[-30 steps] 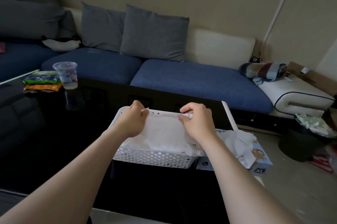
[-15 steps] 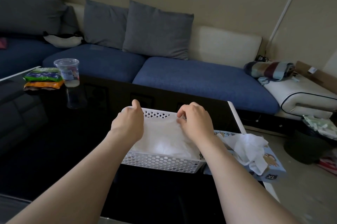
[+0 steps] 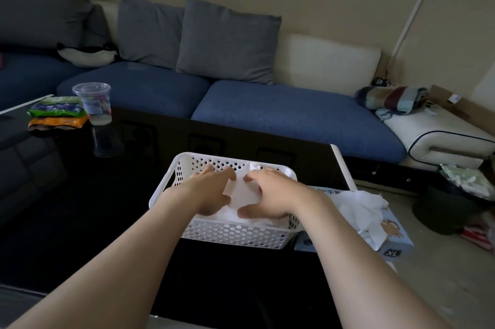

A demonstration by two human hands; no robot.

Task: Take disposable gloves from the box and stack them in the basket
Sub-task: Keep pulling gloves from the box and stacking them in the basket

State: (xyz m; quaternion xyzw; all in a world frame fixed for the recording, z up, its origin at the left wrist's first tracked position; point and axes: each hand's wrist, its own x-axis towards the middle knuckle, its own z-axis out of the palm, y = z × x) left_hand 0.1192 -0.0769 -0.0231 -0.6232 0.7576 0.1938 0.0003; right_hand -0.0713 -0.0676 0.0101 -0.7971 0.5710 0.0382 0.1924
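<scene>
A white perforated basket [image 3: 235, 235] stands on the black glossy table. Clear disposable gloves [image 3: 242, 193] lie stacked inside it. My left hand [image 3: 211, 192] and my right hand [image 3: 270, 194] are both inside the basket, fingers spread, pressing flat on the top glove. The thumbs point toward each other. Right of the basket lies the light blue glove box [image 3: 396, 237] marked XL, with crumpled clear gloves [image 3: 361, 208] bulging from its opening.
A clear plastic cup [image 3: 93, 103] and snack packets [image 3: 56, 114] sit at the table's far left. A blue sofa [image 3: 281, 119] with grey cushions runs behind the table. A dark bin [image 3: 442, 210] stands on the floor at right.
Both hands let go of the glove they held stretched over the basket, dropped down into the basket and spread their fingers flat on the pile.
</scene>
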